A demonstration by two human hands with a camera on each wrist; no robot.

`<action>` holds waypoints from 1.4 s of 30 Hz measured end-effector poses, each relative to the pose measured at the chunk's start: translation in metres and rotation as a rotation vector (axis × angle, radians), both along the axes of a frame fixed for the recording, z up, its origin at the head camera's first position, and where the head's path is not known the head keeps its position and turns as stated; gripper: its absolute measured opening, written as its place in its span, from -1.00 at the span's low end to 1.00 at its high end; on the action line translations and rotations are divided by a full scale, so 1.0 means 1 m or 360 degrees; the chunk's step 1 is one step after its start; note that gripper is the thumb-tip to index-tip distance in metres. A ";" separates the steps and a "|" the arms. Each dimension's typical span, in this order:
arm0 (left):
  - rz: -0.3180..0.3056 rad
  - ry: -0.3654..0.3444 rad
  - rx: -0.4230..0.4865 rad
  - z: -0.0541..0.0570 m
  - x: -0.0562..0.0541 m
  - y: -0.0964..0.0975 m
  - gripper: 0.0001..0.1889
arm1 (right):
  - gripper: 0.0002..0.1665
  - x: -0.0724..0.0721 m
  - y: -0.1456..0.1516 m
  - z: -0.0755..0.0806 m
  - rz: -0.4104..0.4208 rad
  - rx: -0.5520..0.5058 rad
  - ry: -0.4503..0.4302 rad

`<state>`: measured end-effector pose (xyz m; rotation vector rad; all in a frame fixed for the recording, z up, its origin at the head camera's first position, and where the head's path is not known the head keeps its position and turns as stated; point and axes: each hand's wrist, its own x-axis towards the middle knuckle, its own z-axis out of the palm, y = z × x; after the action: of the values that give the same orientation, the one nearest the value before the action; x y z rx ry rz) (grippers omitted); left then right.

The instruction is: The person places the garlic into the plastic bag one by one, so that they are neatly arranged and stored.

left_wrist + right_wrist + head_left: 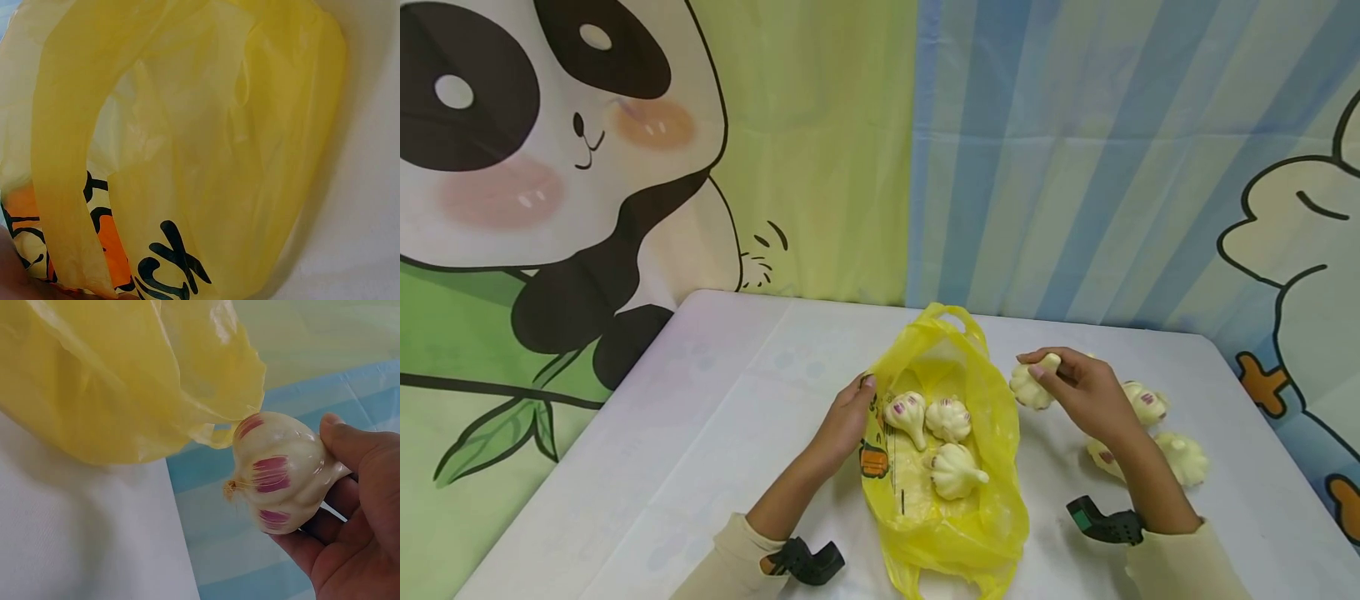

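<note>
A yellow plastic bag (pixel 1000 500) lies on the table with its mouth spread, and three garlic bulbs (pixel 952 471) show inside it. My left hand (pixel 844 423) grips the bag's left edge, thumb over the rim. In the left wrist view the yellow plastic bag (pixel 206 144) fills most of the picture. My right hand (pixel 1088 392) holds another garlic bulb (pixel 1032 385) by its stem, just right of the bag. The right wrist view shows this garlic bulb (pixel 281 475) with purple streaks and a root tuft, pinched between thumb and fingers.
Several more garlic bulbs (pixel 1182 458) sit on the white table (pixel 737 400), right of the bag and partly hidden by my right forearm. A printed curtain (pixel 820 167) hangs behind the table's far edge.
</note>
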<state>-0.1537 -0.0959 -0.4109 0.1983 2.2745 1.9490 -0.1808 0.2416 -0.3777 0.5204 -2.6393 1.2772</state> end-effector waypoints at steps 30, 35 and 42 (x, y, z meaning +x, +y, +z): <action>-0.0022 0.0002 0.0033 0.003 0.000 0.001 -0.39 | -0.77 0.005 -0.028 0.030 0.0219 -0.0318 0.0236; -0.0013 0.0016 0.0028 0.004 -0.001 -0.001 -0.41 | -0.77 0.003 -0.037 0.039 0.0271 -0.0320 0.0275; -0.0013 0.0004 0.0033 0.003 0.000 -0.002 -0.41 | -0.80 0.000 -0.049 0.051 0.0313 -0.0264 0.0277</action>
<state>-0.1538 -0.0976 -0.4078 0.2119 2.2523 1.9699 -0.1813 0.1921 -0.3264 0.8392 -2.3632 1.4186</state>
